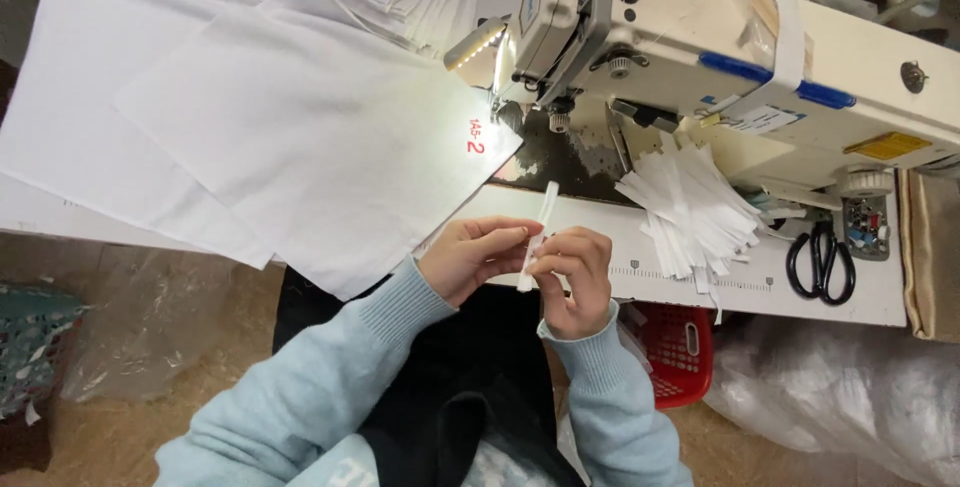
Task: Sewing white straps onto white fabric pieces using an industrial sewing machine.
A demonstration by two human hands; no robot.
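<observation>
Pinching white strip [537,237] at frame centre between left hand [470,257] and right hand [575,272]; better keeping it flat, edges aligned.

Between the white cloth [300,137] on the left and the pile of white strips [690,207] on the right, a narrow bare table edge [620,237] lies open. Behind it, the sewing machine [700,37] blocks the way; scissors [820,262] lie further right.

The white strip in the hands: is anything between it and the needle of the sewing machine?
Nothing visible blocks it. Both hands, left hand and right hand, pinch the white strip just off the table edge. Between it and the needle lies only the corner of the white cloth, flat.
</observation>
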